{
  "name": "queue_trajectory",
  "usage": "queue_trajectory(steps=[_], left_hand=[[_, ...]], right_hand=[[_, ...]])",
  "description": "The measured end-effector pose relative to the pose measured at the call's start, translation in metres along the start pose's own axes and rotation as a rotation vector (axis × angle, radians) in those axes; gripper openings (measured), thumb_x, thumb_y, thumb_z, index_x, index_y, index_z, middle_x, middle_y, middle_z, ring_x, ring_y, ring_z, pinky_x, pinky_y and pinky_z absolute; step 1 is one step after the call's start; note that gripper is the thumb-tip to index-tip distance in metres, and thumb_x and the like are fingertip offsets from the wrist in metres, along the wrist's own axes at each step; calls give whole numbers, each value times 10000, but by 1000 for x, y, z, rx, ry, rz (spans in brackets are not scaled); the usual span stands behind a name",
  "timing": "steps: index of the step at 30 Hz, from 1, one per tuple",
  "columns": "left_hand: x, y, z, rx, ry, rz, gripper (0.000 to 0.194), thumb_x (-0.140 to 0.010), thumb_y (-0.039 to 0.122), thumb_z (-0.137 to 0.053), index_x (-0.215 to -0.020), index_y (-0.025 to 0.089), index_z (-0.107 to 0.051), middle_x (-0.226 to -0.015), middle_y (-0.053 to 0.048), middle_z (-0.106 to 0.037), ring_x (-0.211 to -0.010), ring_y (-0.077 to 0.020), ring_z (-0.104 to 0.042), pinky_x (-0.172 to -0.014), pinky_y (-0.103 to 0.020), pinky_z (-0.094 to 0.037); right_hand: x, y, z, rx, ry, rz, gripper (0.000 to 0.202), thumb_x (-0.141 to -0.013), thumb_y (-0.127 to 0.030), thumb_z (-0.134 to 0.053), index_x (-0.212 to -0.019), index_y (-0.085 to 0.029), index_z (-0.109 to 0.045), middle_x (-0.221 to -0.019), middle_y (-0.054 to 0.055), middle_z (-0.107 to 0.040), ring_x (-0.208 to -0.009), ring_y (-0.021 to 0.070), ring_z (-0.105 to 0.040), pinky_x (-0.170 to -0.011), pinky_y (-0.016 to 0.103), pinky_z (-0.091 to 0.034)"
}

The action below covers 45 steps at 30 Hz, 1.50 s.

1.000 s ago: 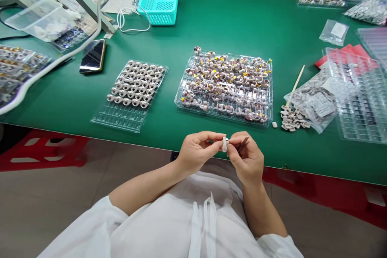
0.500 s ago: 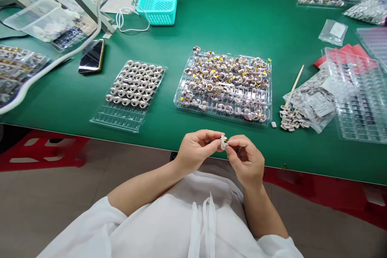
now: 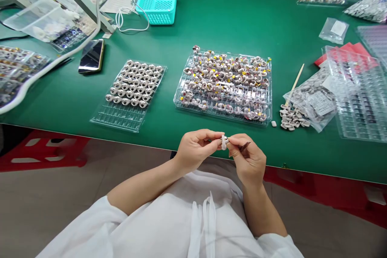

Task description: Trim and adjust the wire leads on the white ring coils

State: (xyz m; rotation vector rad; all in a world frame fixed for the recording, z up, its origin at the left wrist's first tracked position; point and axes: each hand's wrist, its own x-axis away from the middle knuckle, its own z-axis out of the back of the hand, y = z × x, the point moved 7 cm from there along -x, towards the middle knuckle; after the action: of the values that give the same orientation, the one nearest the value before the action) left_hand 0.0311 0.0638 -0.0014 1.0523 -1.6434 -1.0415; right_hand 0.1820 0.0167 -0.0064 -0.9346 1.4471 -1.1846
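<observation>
At the table's front edge, my left hand (image 3: 196, 147) pinches a small off-white curved piece (image 3: 223, 142), like a clip-on earbud shell, between thumb and fingertips. My right hand (image 3: 248, 157) is closed around a thin dark tool (image 3: 244, 146) that looks like tweezers. Its tip end is at the piece, partly covered by my fingers, so contact is not clear. Beyond my hands lies a clear tray (image 3: 177, 100) heaped with similar curved pieces showing yellow bits and reddish wires. Left of it, a second clear tray (image 3: 116, 117) carries neat rows of off-white pieces.
Right of the trays are loose off-white caps (image 3: 293, 119), a wooden stick (image 3: 294, 82), a plastic bag of parts (image 3: 317, 96) and clear stacked trays (image 3: 359, 100). A phone (image 3: 91, 57), turquoise basket (image 3: 159, 16) and white cable (image 3: 60, 54) occupy the left side.
The dark tool now shows in my right hand, its back end sticking out past the fingers. My right fingers have shifted slightly; my left hand keeps its pinch on the piece.
</observation>
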Motion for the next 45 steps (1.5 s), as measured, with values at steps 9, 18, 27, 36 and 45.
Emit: queue_trajectory(steps=[9, 18, 27, 36, 45], left_hand=[[2, 1, 3, -168, -37, -159, 150, -782, 147, -746, -916, 119, -808, -818, -91, -765, -701, -166, -731, -657, -251, -621], [5, 12, 1, -376, -78, -318, 171, -842, 156, -683, -964, 125, -799, -869, -120, -783, -787, -186, -743, -676, -248, -627], [6, 19, -4, -466, -229, -386, 216, -915, 171, -618, -1052, 143, -783, -868, -107, -788, -797, -179, -736, -744, -265, -607], [8, 19, -3, -482, -207, -368, 201, -871, 209, -689, -1038, 183, -798, -891, -102, -792, -784, -182, -720, -685, -248, -565], [7, 8, 0, -261, -154, -139, 184, -822, 268, -759, -966, 172, -821, -890, -109, -788, -811, -204, -721, -713, -271, -588]], right_hand=[[0, -1, 0, 13, -9, 1, 155, -890, -135, -683, -970, -257, -737, -915, 38, -668, -713, 133, -619, -537, 258, -470], [-3, -1, 1, 39, -38, -46, 140, -892, -171, -687, -975, -269, -743, -913, 31, -672, -710, 134, -614, -556, 257, -477], [-7, 9, 2, 109, -165, -225, 182, -916, -320, -654, -1038, -224, -749, -910, 48, -674, -655, 129, -568, -550, 261, -464], [-6, 2, -2, 126, -192, -166, 158, -918, -265, -645, -1046, -218, -725, -915, 53, -653, -709, 143, -587, -565, 259, -465], [-6, -6, 1, 183, -235, -100, 151, -911, -212, -653, -1047, -235, -715, -932, 45, -664, -730, 149, -622, -601, 269, -495]])
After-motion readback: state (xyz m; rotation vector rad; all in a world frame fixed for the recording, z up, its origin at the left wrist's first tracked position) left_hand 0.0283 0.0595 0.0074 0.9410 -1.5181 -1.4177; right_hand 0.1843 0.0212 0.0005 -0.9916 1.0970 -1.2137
